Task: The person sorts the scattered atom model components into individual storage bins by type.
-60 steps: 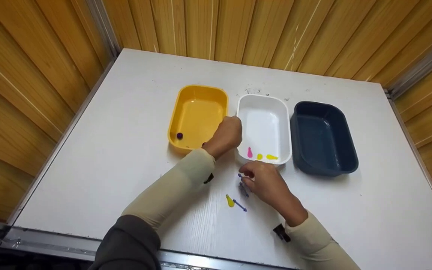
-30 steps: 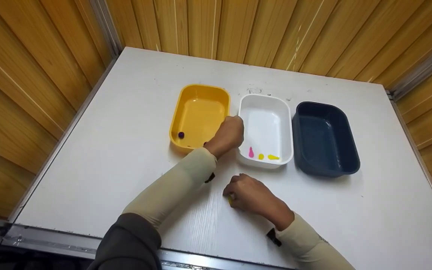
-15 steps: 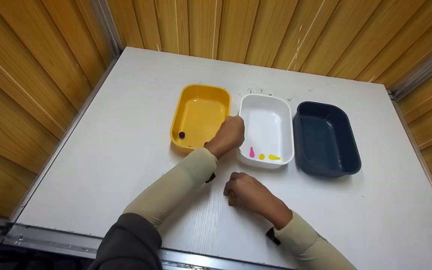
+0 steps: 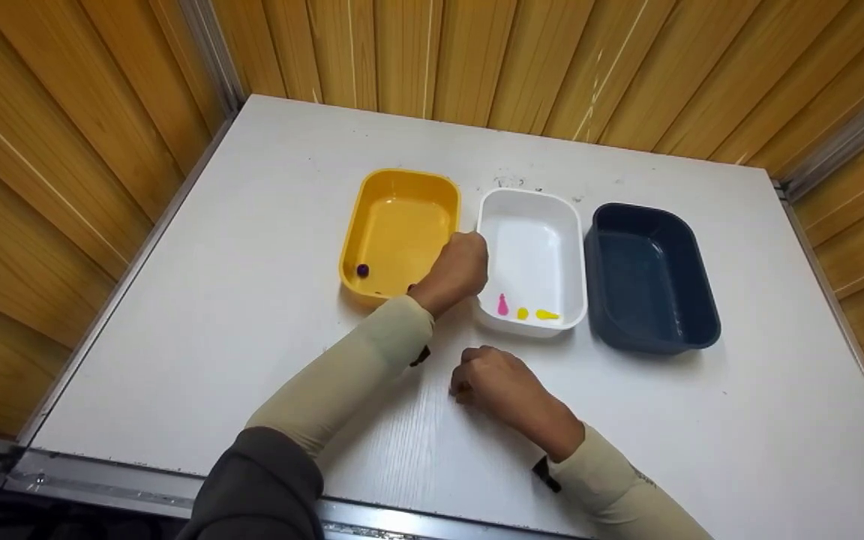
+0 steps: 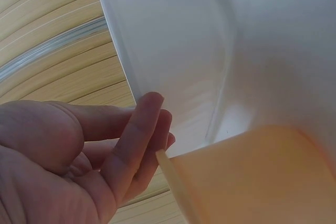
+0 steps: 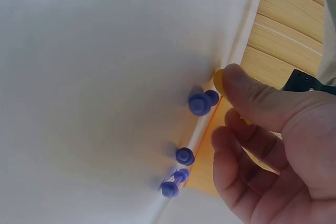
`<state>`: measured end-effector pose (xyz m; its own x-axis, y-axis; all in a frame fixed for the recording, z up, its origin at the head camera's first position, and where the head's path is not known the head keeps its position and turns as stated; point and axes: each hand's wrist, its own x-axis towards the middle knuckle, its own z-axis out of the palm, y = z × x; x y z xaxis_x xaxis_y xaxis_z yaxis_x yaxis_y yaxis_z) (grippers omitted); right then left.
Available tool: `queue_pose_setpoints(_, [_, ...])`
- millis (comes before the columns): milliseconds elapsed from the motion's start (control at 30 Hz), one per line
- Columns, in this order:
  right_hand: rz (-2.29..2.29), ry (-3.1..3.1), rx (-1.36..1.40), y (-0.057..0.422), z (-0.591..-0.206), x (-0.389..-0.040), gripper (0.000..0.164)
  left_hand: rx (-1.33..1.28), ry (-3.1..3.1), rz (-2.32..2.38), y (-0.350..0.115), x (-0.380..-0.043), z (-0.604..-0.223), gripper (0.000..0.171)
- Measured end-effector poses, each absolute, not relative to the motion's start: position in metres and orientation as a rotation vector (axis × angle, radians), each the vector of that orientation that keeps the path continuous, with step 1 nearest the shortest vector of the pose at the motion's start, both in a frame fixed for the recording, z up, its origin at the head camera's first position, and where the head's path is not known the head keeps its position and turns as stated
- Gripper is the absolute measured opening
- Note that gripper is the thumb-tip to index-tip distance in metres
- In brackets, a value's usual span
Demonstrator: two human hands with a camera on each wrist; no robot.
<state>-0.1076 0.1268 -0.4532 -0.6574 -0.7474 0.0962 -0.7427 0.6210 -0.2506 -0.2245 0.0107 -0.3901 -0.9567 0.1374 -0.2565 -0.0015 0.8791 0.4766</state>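
Note:
My right hand (image 4: pixel 503 382) is low over the table before the white bin. In the right wrist view its thumb and index finger pinch a small yellow teardrop-shaped piece (image 6: pixel 219 82), mostly covered by the thumb. Several purple pieces with knobbed ends (image 6: pixel 199 103) are by those fingertips; from the head they are hidden under the hand. My left hand (image 4: pixel 458 270) hovers where the rims of the yellow bin (image 4: pixel 349 225) and white bin (image 4: pixel 529 262) meet. Its fingers curve loosely beside the yellow rim (image 5: pixel 173 182), with nothing seen between them.
In the white bin lie a pink teardrop piece (image 4: pixel 502 305) and two yellow pieces (image 4: pixel 547 315). A dark purple bead (image 4: pixel 362 270) is in the yellow bin, another partly behind the left wrist. A dark blue bin (image 4: pixel 649 277) stands right. Wood-patterned walls (image 4: pixel 417 60) enclose the white table.
Over two seconds my right hand has moved left and toward me, from the purple pieces by the white bin onto the yellow piece, and taken it. The left hand has stayed put.

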Motion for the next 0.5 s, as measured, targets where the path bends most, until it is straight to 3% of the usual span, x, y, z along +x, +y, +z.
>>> queue_pose_setpoints(500, [-0.498, 2.934, -1.142, 0.137, -0.437, -0.115, 0.017, 0.193, 2.903, 0.595, 0.011, -0.222, -0.392, 0.019])
